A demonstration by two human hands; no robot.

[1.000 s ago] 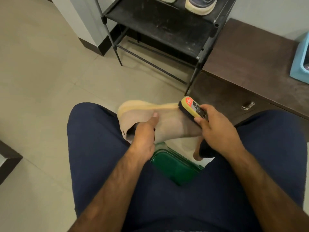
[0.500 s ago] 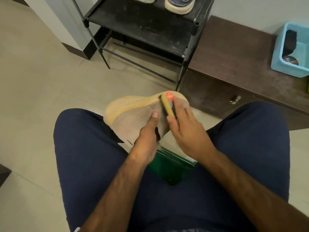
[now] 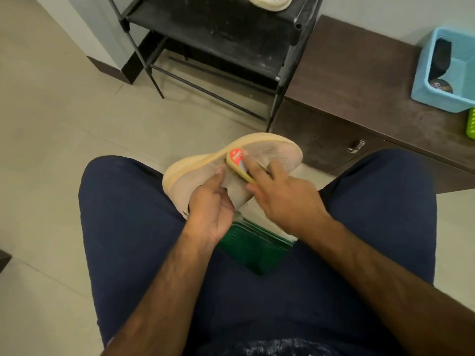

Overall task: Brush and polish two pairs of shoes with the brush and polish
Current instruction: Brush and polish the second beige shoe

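Item: beige shoe [image 3: 272, 154], held on its side over the lap, toe toward 2 o'clock | Left hand [image 3: 209, 217]: gripped its heel end | Right hand [image 3: 285, 199]: pinched yellow brush [image 3: 237, 164] against the upper | Step: brushing, judged early | Next: needed firm toeward strokes with the shoe braced

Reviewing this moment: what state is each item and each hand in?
beige shoe, off the floor, tipped on its side.
brush, pressed against the shoe's mesh upper.
left hand, grips the shoe, thumb on the upper.
right hand, holds the brush, fingers laid along its back.
green container, low between the legs; lid unclear.
blue basket, on the bench, open-topped, dark items inside.
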